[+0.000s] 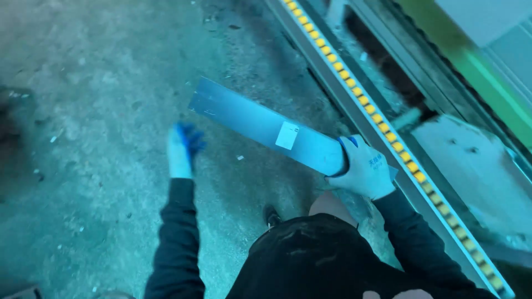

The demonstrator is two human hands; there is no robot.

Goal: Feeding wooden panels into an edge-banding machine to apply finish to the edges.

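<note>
The metal strip (260, 128), a long flat pale panel with a small white label stuck near its middle, is clasped at its near end by the right hand (363, 169), which wears a white glove with blue fingertips; the fingers wrap over the top edge and the thumb side presses the face, so the hold is firm and closed around the panel. From that hold the strip runs up and to the left, held in the air above the concrete floor (88, 111) and tilted so its broad face turns toward the camera, its far end free and touching nothing. The left hand (183, 147), in a matching glove, hangs out to the left, well apart from the strip, its fingers loosely spread and holding nothing; it is somewhat blurred. Both arms wear dark sleeves, and the person's dark clothing fills the bottom of the view, with a shoe (271, 216) showing on the floor between the arms. To the right of the gripping hand a long grey rail (382, 119) with a row of yellow squares runs diagonally from the top centre to the lower right corner, and beyond it lies a dusty grey machine bed (476, 166) with a green edge (471, 66) farther off.
</note>
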